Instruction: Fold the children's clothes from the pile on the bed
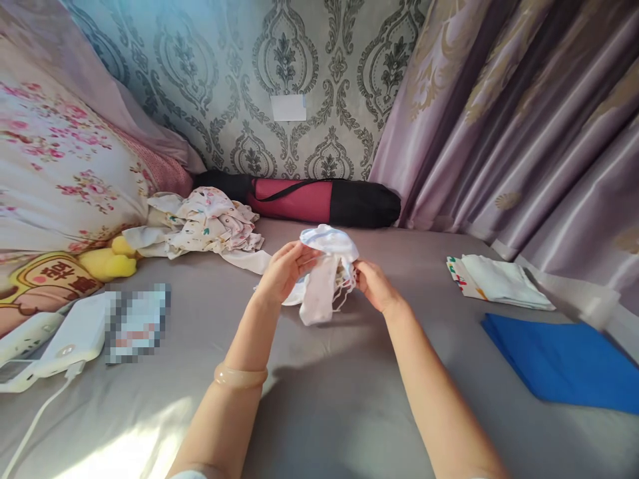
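Bare forearms (439, 399) rise from the bottom edge, bangle (240, 376) on the left one. White-and-pale-blue cloth item (327, 243) with loose strings hangs mid-frame, held just above the grey sheet (344, 412). Left hand (283, 271): fingers curled on its left edge, gripping fabric. Right hand (377, 283): fingers pinched at its right edge, by the strings. Crumpled print cloth (214, 216) left of centre; black-and-red bag (294, 199) behind, against patterned wall (224, 80). Folded white cloth (506, 279) and blue fabric (564, 362) at right. White device (77, 332) with cable, lower left.
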`<action>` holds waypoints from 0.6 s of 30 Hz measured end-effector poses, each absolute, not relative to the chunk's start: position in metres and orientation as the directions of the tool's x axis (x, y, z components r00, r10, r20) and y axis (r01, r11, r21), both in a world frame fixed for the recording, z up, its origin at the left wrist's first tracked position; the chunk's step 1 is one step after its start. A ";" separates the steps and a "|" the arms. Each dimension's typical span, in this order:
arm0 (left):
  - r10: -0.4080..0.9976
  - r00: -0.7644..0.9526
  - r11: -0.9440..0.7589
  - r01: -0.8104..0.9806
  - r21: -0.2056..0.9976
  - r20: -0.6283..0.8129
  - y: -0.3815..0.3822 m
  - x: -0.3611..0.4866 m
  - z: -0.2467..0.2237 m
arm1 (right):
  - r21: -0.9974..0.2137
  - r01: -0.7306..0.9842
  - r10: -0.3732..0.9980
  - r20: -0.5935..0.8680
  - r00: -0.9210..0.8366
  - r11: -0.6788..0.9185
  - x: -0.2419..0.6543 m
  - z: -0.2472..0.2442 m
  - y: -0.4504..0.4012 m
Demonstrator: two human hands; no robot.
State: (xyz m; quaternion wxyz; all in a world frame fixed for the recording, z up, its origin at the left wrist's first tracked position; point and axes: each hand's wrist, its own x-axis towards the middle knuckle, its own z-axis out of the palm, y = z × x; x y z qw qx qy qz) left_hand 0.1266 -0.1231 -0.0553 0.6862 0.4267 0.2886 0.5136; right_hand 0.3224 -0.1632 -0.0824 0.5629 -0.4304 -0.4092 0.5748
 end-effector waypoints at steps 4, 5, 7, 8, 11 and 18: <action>0.964 0.253 0.088 -0.023 0.996 -0.079 -0.107 0.118 -0.092 | -0.932 -0.349 0.985 0.040 0.166 0.097 0.343 -0.067 -0.163; 0.972 0.221 0.049 0.121 0.991 -0.075 -0.103 0.116 -0.101 | -0.925 -0.351 0.975 0.070 0.213 0.143 0.348 -0.061 -0.165; 0.981 0.196 -0.074 0.380 0.922 -0.002 -0.093 0.113 -0.116 | -0.915 -0.343 0.952 0.115 0.283 0.212 0.358 -0.050 -0.169; 0.976 0.212 -0.140 0.477 0.867 0.042 -0.087 0.110 -0.122 | -0.911 -0.340 0.945 0.128 0.301 0.232 0.363 -0.044 -0.172; 0.967 0.233 -0.235 0.679 0.696 0.099 -0.067 0.093 -0.129 | -0.903 -0.354 0.936 0.124 0.329 0.244 0.371 -0.031 -0.182; 0.989 -0.137 0.051 0.673 0.738 0.057 -0.033 -0.003 -0.100 | -0.922 -0.317 0.935 0.110 0.336 0.222 0.377 -0.026 -0.191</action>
